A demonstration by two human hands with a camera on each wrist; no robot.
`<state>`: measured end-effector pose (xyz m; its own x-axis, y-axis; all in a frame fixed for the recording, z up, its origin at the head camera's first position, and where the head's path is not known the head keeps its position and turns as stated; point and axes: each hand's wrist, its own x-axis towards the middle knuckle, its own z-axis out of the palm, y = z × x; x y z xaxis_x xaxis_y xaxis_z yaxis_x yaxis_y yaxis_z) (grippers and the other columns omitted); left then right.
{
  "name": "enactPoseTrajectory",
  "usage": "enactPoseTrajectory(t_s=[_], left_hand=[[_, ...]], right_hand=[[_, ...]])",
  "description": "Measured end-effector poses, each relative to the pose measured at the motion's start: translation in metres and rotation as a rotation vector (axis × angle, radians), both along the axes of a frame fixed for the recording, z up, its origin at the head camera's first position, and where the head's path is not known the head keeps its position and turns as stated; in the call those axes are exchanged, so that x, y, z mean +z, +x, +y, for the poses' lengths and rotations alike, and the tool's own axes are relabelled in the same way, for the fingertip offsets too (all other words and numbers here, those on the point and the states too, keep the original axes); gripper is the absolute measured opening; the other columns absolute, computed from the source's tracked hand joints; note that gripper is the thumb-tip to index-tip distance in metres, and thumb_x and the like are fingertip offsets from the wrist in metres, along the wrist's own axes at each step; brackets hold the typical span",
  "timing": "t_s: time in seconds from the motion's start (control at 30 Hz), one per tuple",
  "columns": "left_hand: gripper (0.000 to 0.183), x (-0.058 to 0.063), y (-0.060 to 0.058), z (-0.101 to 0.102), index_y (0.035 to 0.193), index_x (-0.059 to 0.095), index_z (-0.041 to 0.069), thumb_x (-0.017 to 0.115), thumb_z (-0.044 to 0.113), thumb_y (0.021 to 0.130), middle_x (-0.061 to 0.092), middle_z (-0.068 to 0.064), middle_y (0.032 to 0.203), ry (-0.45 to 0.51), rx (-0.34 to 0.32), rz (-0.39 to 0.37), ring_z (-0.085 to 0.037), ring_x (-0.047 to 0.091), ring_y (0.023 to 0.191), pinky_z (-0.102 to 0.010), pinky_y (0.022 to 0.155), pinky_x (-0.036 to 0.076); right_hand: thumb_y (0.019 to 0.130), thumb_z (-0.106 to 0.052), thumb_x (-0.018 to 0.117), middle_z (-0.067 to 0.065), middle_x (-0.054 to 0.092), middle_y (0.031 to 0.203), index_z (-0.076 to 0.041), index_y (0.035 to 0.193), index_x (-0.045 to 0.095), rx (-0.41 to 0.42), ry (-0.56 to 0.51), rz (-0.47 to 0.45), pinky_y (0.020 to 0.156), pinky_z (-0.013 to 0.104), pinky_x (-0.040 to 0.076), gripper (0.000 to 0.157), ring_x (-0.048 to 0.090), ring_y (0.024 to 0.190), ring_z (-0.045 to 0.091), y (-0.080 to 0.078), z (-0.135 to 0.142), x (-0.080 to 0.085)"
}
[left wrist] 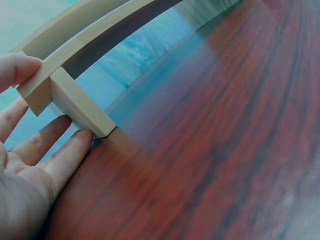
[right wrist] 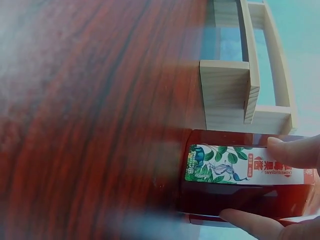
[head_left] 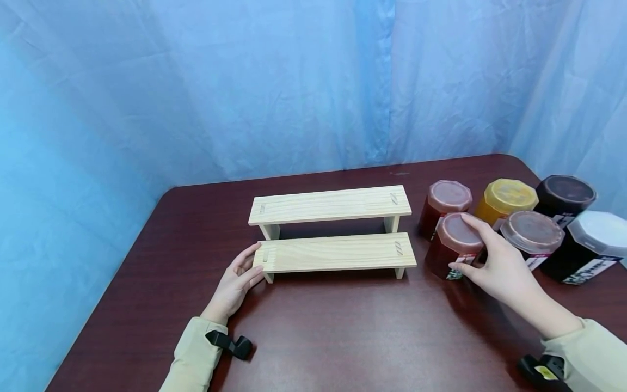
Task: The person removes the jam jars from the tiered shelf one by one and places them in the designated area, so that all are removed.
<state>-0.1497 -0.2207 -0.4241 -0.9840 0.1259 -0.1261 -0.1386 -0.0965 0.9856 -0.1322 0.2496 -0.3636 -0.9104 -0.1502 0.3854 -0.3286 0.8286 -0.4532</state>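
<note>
A pale two-tier wooden shelf point(head_left: 333, 253) stands mid-table, its lower step in front of the higher one. My left hand point(head_left: 234, 286) holds the lower step's left end. In the left wrist view the thumb lies on the plank point(left wrist: 37, 92), with other fingers by the leg point(left wrist: 82, 102). My right hand point(head_left: 502, 267) grips a red jam jar point(head_left: 448, 250) with a translucent lid, right of the shelf. In the right wrist view, the thumb presses the jar's label point(right wrist: 220, 164), printed with leaves and a bird; a finger lies along another side.
Behind the gripped jar is another red jar point(head_left: 443, 204). To its right stand a yellow jar point(head_left: 506, 201), a dark jar with a clear lid point(head_left: 533, 231), a black-lidded jar point(head_left: 565, 196) and a white-lidded dark jar point(head_left: 588, 247). Blue curtains point(head_left: 294, 87) hang behind the brown table point(head_left: 343, 321).
</note>
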Motion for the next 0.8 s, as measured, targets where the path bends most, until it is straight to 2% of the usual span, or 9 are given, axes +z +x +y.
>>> enactPoseTrajectory(t_s=[0.2, 0.3, 0.43, 0.5, 0.6, 0.7, 0.77, 0.8], left_hand=[[0.06, 0.0, 0.001, 0.0, 0.148, 0.027, 0.01, 0.05, -0.001, 0.094, 0.03, -0.018, 0.149, 0.002, 0.003, -0.005, -0.002, 0.057, 0.106, -0.021, 0.085, 0.049], [0.06, 0.0, 0.0, 0.001, 0.148, 0.027, 0.009, 0.05, -0.001, 0.094, 0.03, -0.019, 0.148, 0.004, 0.001, -0.001, -0.002, 0.058, 0.106, -0.021, 0.085, 0.05], [0.06, 0.001, -0.001, 0.001, 0.148, 0.027, 0.009, 0.051, 0.0, 0.094, 0.031, -0.019, 0.148, 0.003, -0.005, 0.003, -0.003, 0.058, 0.106, -0.022, 0.085, 0.05], [0.06, 0.001, -0.001, 0.001, 0.148, 0.027, 0.009, 0.051, 0.0, 0.094, 0.03, -0.019, 0.148, -0.001, -0.007, 0.002, -0.003, 0.057, 0.106, -0.021, 0.086, 0.049], [0.06, 0.001, -0.001, 0.001, 0.148, 0.027, 0.009, 0.05, 0.0, 0.094, 0.03, -0.019, 0.148, -0.007, -0.004, 0.0, -0.002, 0.057, 0.106, -0.021, 0.085, 0.049], [0.06, 0.0, -0.001, 0.001, 0.148, 0.026, 0.009, 0.05, -0.001, 0.094, 0.03, -0.019, 0.148, 0.005, -0.005, 0.001, -0.002, 0.058, 0.106, -0.021, 0.085, 0.05], [0.06, -0.001, 0.0, 0.0, 0.148, 0.027, 0.008, 0.05, -0.002, 0.093, 0.031, -0.02, 0.147, 0.013, -0.007, 0.004, -0.003, 0.058, 0.105, -0.022, 0.085, 0.05], [0.06, -0.001, 0.0, 0.0, 0.148, 0.027, 0.008, 0.05, -0.002, 0.093, 0.031, -0.02, 0.146, 0.013, -0.009, 0.004, -0.003, 0.058, 0.105, -0.022, 0.084, 0.05]], right_hand=[[0.063, -0.011, 0.086, 0.019, 0.056, 0.1, -0.01, 0.143, 0.036, -0.006, -0.008, -0.02, 0.053, 0.024, 0.042, 0.094, 0.048, 0.057, 0.008, 0.001, 0.001, 0.0], [0.064, -0.011, 0.087, 0.021, 0.055, 0.108, -0.011, 0.142, 0.036, -0.014, -0.023, -0.035, 0.053, 0.022, 0.043, 0.093, 0.053, 0.058, 0.01, 0.002, 0.002, 0.002], [0.064, -0.01, 0.087, 0.025, 0.05, 0.12, -0.007, 0.14, 0.037, -0.01, -0.069, -0.054, 0.053, 0.017, 0.048, 0.091, 0.063, 0.075, 0.028, 0.003, 0.005, 0.01], [0.064, -0.009, 0.087, 0.027, 0.049, 0.122, -0.005, 0.14, 0.037, -0.012, -0.091, -0.054, 0.054, 0.014, 0.048, 0.091, 0.063, 0.082, 0.035, 0.004, 0.006, 0.016], [0.065, -0.01, 0.086, 0.03, 0.049, 0.123, -0.005, 0.141, 0.035, -0.028, -0.104, -0.058, 0.054, 0.01, 0.047, 0.091, 0.065, 0.08, 0.039, 0.006, 0.007, 0.026], [0.066, -0.012, 0.086, 0.031, 0.049, 0.125, -0.007, 0.142, 0.035, -0.036, -0.118, -0.064, 0.057, 0.019, 0.053, 0.092, 0.063, 0.089, 0.044, 0.009, 0.007, 0.035], [0.067, -0.014, 0.086, 0.029, 0.05, 0.127, -0.006, 0.142, 0.036, -0.038, -0.119, -0.055, 0.061, 0.03, 0.055, 0.09, 0.058, 0.097, 0.047, 0.011, 0.006, 0.039], [0.067, -0.014, 0.086, 0.028, 0.05, 0.128, -0.006, 0.141, 0.037, -0.041, -0.12, -0.047, 0.062, 0.028, 0.055, 0.089, 0.056, 0.1, 0.047, 0.013, 0.006, 0.041]])
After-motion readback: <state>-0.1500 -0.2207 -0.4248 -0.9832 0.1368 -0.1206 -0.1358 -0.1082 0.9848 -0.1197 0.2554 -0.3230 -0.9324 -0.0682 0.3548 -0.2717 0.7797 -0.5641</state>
